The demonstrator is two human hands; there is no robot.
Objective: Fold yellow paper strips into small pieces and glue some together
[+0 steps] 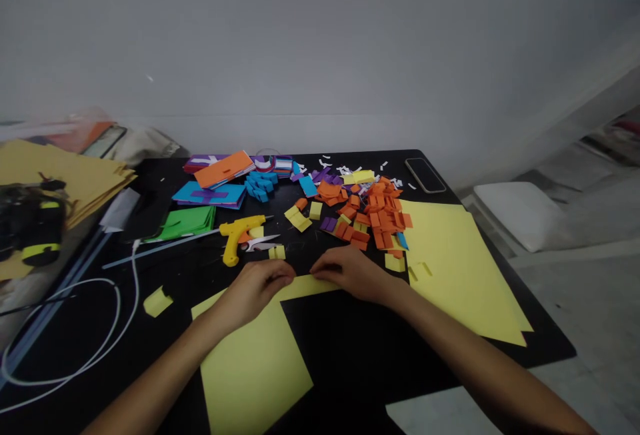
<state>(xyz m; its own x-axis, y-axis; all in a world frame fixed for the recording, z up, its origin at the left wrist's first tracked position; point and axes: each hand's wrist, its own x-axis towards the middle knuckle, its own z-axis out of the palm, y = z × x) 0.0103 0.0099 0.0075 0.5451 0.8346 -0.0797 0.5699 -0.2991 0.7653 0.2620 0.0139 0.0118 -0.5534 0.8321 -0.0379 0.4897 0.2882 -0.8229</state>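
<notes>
A plain grey wall [320,42] rises behind the black bench [340,342]. To the right, a white seat [510,212] stands over a pale grey floor [580,295], all dimly lit.

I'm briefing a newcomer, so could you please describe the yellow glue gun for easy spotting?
On the black table, look just beyond the left hand, beside the scissors. The yellow glue gun lies there on its side; unlike the yellow paper pieces nearby, it is pistol-shaped with a dark tip.
</notes>
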